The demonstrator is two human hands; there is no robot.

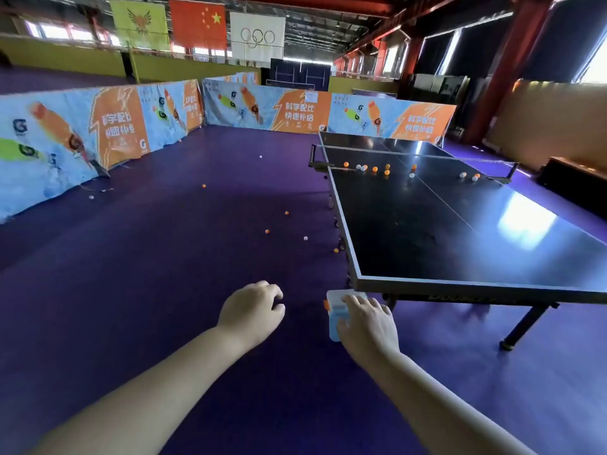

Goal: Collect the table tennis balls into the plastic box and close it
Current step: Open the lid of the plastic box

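My right hand (368,323) grips a small clear plastic box (335,305) with an orange clasp, held just off the near left corner of the table tennis table (460,224). My left hand (253,310) hangs beside it with loosely curled fingers and holds nothing. Several orange and white balls lie on the table by the net (414,159), such as an orange ball (386,172) and a white ball (462,174). More balls are scattered on the purple floor, among them an orange ball (267,231) and a white ball (305,238).
Printed barrier panels (115,126) fence the court on the left and far side. The table's leg and foot (522,326) stand to my right. A dark bench (574,178) sits by the right wall. Purple floor (147,257) spreads ahead.
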